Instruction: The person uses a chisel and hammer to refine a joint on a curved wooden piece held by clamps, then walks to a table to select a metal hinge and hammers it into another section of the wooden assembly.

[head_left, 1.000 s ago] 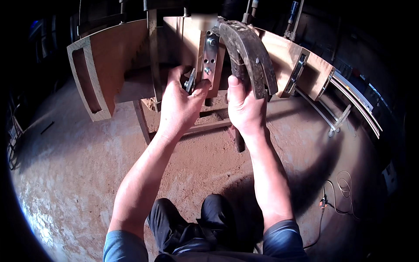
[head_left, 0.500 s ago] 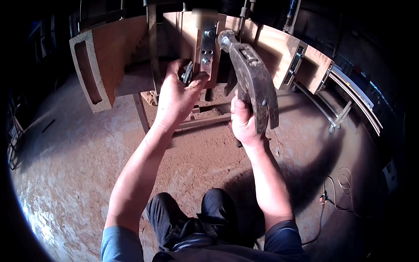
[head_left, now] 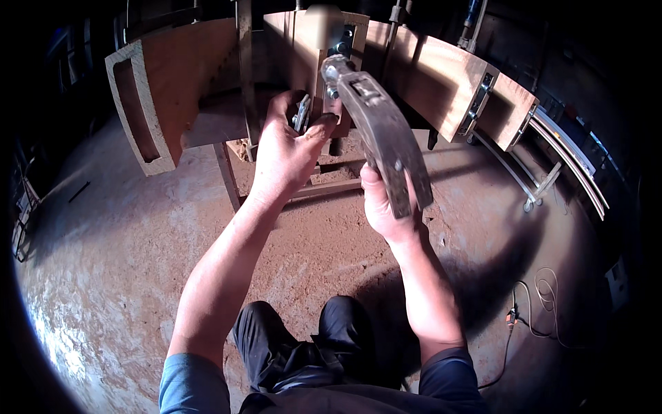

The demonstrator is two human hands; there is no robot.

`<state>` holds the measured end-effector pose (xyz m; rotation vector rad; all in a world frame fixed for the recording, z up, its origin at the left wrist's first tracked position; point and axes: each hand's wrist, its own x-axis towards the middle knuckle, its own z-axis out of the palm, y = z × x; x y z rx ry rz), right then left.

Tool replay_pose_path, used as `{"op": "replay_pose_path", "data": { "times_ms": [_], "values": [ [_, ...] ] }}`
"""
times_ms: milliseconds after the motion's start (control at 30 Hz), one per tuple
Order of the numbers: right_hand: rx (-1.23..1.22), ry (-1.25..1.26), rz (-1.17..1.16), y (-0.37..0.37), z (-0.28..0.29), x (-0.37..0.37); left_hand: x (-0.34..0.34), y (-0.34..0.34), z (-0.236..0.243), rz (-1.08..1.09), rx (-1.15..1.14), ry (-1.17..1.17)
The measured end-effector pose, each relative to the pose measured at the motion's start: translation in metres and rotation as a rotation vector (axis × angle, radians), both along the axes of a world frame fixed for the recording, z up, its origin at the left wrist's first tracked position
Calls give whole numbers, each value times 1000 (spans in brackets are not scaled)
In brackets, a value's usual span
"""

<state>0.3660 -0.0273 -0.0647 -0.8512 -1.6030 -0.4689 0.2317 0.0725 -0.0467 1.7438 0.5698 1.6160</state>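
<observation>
My right hand (head_left: 387, 201) is closed round the handle of a worn steel claw hammer (head_left: 383, 127). The hammer's round face is at the metal plate (head_left: 331, 109) on the end of an upright wooden piece, hiding much of the plate; whether they touch I cannot tell. Just left of the plate, my left hand (head_left: 288, 152) is curled around small shiny metal fittings (head_left: 301, 114) that stick up between thumb and index finger. Its thumb tip rests by the plate's lower end. Bolt heads show on the plate.
A broad wooden board (head_left: 183, 90) with a recessed end stands at left. Further boards (head_left: 441, 83) with metal plates (head_left: 479, 103) extend right, among upright clamps (head_left: 246, 69). Sawdust (head_left: 303, 241) covers the floor below. A wheeled rack (head_left: 531, 186) and a cable (head_left: 512, 316) are at right.
The hammer head has swung left, across the metal plate. My left hand keeps its grip beside the plate, and the view has shifted slightly.
</observation>
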Motion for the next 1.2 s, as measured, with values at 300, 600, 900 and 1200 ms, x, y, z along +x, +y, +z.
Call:
{"op": "replay_pose_path", "data": {
  "times_ms": [300,600,900,1200],
  "values": [
    [-14,59,-3,6,0,-2,0,2,-3,72,13,50],
    [-229,171,-73,-8,-10,1,-11,2,4,-101,-71,63],
    [-237,221,-7,-21,-68,5,-23,0,83,343,290,464],
    [-271,151,-2,7,-73,6,-17,-2,87,369,311,523]
  ]
}}
